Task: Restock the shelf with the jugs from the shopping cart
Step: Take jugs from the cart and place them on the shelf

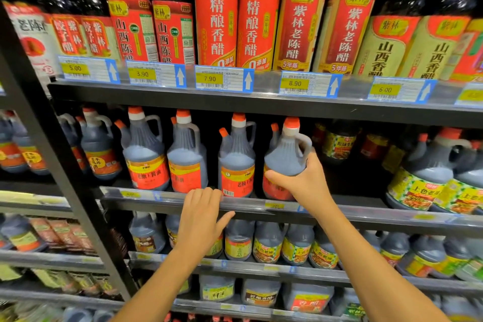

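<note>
- The shelf [326,213] carries the jug [283,157] at its front edge, on the right of a matching row.
- It looks full, likely heavy and slick; the loop handle [308,142] seems the surest hold.
- The right hand [305,178] clamps its body; the left hand [201,214] rests loose on the shelf lip.

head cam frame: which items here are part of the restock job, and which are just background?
Job: jug held by right hand; left hand resting on shelf rail; matching red-label jugs beside it.
Background: vinegar bottles above; price tags; yellow-label jugs at right; lower-shelf jugs. Cart not in view.
</note>
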Demonstrator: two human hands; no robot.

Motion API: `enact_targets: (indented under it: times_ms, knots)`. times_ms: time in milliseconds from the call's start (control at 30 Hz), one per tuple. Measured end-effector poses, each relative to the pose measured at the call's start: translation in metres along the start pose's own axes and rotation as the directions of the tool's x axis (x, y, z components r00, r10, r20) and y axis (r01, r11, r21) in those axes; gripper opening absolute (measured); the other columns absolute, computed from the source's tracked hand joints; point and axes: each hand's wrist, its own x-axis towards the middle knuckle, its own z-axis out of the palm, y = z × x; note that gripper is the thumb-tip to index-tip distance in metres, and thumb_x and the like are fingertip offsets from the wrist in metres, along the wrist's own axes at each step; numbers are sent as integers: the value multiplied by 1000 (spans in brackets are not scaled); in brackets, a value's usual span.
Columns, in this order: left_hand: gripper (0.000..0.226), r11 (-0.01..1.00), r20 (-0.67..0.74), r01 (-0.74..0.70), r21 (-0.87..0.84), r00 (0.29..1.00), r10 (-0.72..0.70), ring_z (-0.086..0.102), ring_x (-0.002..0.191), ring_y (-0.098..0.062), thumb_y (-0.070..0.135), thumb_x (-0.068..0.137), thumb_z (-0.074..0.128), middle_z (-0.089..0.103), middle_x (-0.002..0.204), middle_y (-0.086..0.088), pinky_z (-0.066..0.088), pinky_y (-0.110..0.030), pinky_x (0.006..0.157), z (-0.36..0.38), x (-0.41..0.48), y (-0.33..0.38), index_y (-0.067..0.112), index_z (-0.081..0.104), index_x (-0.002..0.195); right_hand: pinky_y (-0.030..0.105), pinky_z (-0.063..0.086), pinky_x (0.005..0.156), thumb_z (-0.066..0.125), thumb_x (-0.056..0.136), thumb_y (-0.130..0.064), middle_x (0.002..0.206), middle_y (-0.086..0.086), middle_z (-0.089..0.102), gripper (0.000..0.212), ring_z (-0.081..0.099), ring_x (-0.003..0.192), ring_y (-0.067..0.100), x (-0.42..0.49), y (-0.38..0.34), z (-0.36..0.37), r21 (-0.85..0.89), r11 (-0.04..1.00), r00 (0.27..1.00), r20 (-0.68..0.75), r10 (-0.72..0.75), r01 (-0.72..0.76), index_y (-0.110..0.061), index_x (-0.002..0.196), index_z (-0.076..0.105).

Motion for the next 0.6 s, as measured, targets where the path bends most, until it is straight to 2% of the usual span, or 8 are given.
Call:
enact_targets:
  times_ms: [133,267,333,400,467,533,600]
  knots:
    - [35,1000,11,2,-9,1000,-2,46,81,-23,51,86,65,49,86,2,42,-37,78,1,0,-1,19,53,92,18,57,69,94,67,-25,109,3,72,77,72,98,12,11,16,6,-9,989,989,1,148,-148,-8,131,54]
    - [34,1000,-1,-5,-21,1000,5,45,81,-24,51,88,64,48,86,2,41,-37,78,1,-2,-2,19,52,93,23,61,72,94,67,-34,100,2,77,75,74,91,7,17,24,9,-35,977,977,14,211,-210,-5,127,61]
    - [33,1000,2,-6,-25,1000,6,45,82,-23,50,88,63,48,87,2,40,-36,78,0,-2,-2,19,53,93,22,60,73,93,69,-31,103,0,75,69,73,91,5,16,23,9,-50,977,978,11,207,-206,-7,126,61]
    - [33,999,5,-5,-39,1000,6,45,82,-24,49,88,63,49,87,2,39,-36,78,-1,-1,-2,19,53,93,19,59,72,93,70,-33,108,-3,72,75,72,93,1,14,20,8,-54,976,977,1,213,-213,-7,131,58]
    - [31,998,11,-5,-57,1000,5,46,83,-24,47,88,64,50,88,1,39,-37,79,-2,-1,-2,18,54,94,16,57,73,90,75,-31,111,-11,63,73,69,94,-5,8,15,9,-66,968,970,0,242,-241,-8,134,53]
    - [30,997,20,4,-79,1000,-3,47,85,-24,44,88,66,51,90,1,40,-37,82,-3,-2,-2,18,55,96,18,55,80,86,79,-36,116,-17,58,77,65,103,-2,0,12,11,-100,959,964,-10,265,-265,-13,141,46]
    - [29,992,34,19,-122,999,-15,49,90,-24,41,88,67,53,95,1,39,-36,86,-4,-2,-3,17,57,102,17,50,84,80,82,-46,122,-12,61,75,62,111,5,-9,7,9,-186,945,962,-16,272,-270,-17,142,44]
